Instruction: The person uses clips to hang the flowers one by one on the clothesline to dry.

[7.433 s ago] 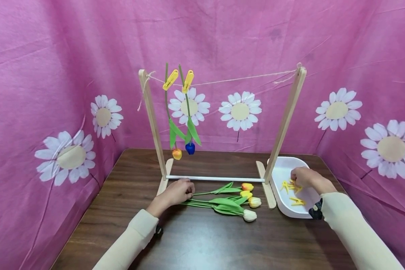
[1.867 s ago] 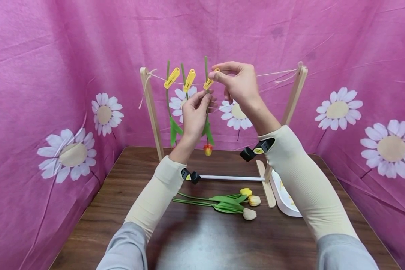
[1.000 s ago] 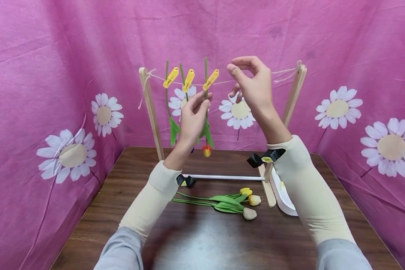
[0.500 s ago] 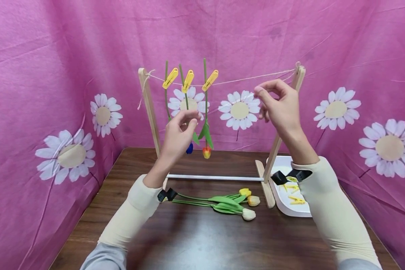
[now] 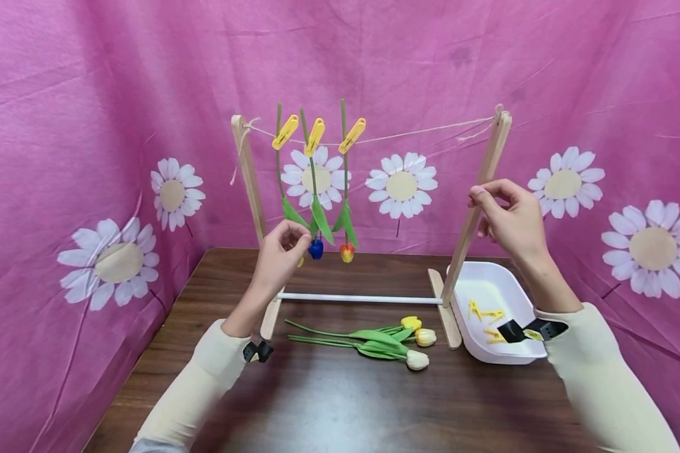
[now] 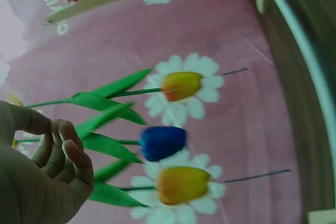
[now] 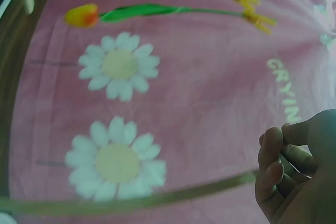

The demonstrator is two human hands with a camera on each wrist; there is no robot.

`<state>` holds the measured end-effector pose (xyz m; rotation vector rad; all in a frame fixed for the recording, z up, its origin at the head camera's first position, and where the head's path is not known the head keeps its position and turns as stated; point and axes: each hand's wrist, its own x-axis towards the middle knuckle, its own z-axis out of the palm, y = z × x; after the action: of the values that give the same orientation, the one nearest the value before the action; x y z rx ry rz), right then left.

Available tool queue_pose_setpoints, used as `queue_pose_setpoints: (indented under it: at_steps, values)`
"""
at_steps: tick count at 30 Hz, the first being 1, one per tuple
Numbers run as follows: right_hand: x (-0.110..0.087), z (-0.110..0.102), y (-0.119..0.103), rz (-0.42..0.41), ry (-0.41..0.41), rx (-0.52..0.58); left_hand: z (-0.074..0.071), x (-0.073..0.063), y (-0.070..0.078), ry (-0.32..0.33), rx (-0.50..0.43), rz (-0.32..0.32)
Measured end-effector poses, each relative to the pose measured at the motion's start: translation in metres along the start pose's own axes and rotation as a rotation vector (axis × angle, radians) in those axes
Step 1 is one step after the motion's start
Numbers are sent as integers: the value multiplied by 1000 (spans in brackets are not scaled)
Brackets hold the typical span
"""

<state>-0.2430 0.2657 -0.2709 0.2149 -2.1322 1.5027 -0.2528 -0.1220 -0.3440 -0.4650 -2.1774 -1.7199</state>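
Note:
My left hand (image 5: 280,255) hangs in the air in front of the leftmost hanging tulip and hides part of its bloom. Its fingers are loosely curled around nothing. Near the right wooden post, my right hand (image 5: 512,220) is raised, also holding nothing, with thumb and fingertips close together. From the string hang three artificial tulips, heads down, each under a yellow clothespin (image 5: 352,136). The rightmost bloom is orange-red (image 5: 347,253), the middle one is a blue tulip (image 5: 315,249), and the left one shows as a yellow-orange tulip (image 6: 184,184) in the left wrist view.
A wooden frame (image 5: 469,242) with a white crossbar (image 5: 362,298) carries the string. Before it on the table (image 5: 340,409) lie yellow, cream-yellow and white tulips (image 5: 382,343). A white tray (image 5: 535,352) at the right holds several yellow clothespins (image 5: 476,309).
The orange-red tulip has gone from the table to the string under a clothespin. My right hand has let go of that clothespin, my left of the stem; both hands have moved down and apart.

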Motion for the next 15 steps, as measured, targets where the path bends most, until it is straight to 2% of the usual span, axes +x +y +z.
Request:
queue_pose_setpoints:
  at_steps: [4,8,12,15]
  values:
    - [-3,-14,20,21,19,-78,-2,-6,-18,-22,22,2]
    - [-4,-29,39,42,1,-196,-3,-14,-36,-55,50,7]
    - [-7,-43,62,64,-74,-380,-6,-22,-54,-121,75,-29]
    - [-9,-50,81,61,-173,-511,-8,-27,-65,-182,72,-66]
